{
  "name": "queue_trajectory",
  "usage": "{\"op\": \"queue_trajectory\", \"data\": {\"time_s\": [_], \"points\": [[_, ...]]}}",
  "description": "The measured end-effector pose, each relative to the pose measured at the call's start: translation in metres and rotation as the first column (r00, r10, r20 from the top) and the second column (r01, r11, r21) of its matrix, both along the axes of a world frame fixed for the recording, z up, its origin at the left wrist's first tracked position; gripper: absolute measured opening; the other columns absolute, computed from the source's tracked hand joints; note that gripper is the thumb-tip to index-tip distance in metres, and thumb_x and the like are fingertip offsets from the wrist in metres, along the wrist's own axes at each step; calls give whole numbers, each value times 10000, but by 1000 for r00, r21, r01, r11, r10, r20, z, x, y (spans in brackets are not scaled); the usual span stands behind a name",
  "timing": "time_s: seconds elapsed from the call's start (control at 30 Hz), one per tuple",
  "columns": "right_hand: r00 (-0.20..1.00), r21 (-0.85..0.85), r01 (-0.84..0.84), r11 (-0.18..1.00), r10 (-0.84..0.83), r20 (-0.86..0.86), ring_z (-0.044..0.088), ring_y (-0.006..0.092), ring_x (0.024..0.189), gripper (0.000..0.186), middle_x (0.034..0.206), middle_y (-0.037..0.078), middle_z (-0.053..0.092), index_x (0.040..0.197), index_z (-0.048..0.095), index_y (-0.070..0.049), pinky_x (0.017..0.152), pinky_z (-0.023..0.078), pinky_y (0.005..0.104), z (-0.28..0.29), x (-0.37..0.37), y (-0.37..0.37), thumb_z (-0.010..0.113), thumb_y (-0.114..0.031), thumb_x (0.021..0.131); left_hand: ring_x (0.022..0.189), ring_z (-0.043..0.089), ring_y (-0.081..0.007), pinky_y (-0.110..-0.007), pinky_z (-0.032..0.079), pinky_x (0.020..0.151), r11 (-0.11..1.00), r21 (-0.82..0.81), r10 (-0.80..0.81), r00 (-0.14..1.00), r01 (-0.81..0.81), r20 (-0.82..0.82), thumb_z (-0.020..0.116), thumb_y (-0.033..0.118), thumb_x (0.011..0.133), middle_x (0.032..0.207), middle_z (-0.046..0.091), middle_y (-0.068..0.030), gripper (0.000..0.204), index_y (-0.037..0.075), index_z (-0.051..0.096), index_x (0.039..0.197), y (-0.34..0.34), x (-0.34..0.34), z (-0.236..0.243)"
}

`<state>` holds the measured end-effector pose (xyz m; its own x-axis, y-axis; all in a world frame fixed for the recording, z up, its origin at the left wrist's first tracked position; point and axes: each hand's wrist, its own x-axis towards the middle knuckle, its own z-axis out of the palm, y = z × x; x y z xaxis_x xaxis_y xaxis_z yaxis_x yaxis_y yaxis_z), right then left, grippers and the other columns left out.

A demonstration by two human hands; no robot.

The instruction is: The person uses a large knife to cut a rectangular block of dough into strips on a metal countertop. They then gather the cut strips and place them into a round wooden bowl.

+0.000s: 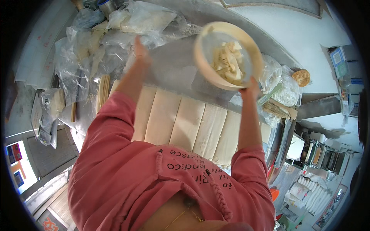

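Observation:
My right hand (250, 89) grips the near right rim of a round sieve (204, 63) with a pale deep rim and a mesh bottom. The sieve is held up and tilted over the far part of the worktop, and pale dough scraps (230, 63) lie in it. My left hand (142, 52) reaches out at the far left, a little smeared, with fingers stretched and nothing visible in it. It is nearest to the clear plastic bags. Several pale flat dough sheets (165, 111) lie side by side on the worktop in front of my body.
Clear plastic bags (142, 17) with pale contents heap at the far left. A bundle of pale sticks (103, 90) stands left of the sheets. On the right are bagged noodles (286, 90), a brush (275, 109) and a round brown piece (301, 77). A machine with rollers (320, 152) stands farther right.

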<state>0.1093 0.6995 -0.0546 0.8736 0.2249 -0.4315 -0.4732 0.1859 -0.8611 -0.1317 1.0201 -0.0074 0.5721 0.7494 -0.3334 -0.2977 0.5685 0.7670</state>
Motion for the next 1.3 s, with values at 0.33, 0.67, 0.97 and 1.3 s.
{"op": "queue_trajectory", "data": {"time_s": [0.33, 0.67, 0.97, 1.3], "points": [[988, -67, -39, 997, 49, 145, 533, 225, 631, 282, 787, 94, 531, 1011, 524, -64, 529, 461, 374, 8, 5, -12, 548, -258, 808, 1315, 242, -220, -356, 267, 1049, 991, -131, 9, 1000, -12, -19, 328, 624, 851, 1434, 243, -117, 732, 167, 213, 1412, 27, -11, -2], [1000, -59, 20, 998, -20, 7, 515, 199, 590, 209, 736, 53, 484, 907, 501, -54, 472, 436, 330, -7, -1, 11, 569, -225, 808, 1162, 463, -290, -412, 380, 966, 990, -137, -33, 992, 16, -118, 353, 557, 875, 1274, 457, -149, 683, 30, 366, 1310, -15, 9, 2], [832, -718, -80, 692, 443, 334, 524, 316, 965, 573, 1066, 144, 504, 1284, 410, -132, 778, 449, 442, -48, 5, 35, 619, -239, 761, 1061, 520, -317, -368, 431, 877, 351, 814, 422, 698, 462, -578, 541, 306, 822, 1189, 528, -165, 452, 28, 503, 1177, -22, 55, -58], [117, -1000, 16, -17, 993, -15, 412, 367, 1181, 540, 1374, 148, 286, 1191, 499, -253, 944, 386, 427, -16, -13, 132, 678, -223, 683, 1054, 522, -274, -381, 416, 900, -212, 255, 361, 318, 943, -876, 599, 254, 773, 1128, 553, -128, 401, 125, 531, 1147, -42, 124, -81]]}}
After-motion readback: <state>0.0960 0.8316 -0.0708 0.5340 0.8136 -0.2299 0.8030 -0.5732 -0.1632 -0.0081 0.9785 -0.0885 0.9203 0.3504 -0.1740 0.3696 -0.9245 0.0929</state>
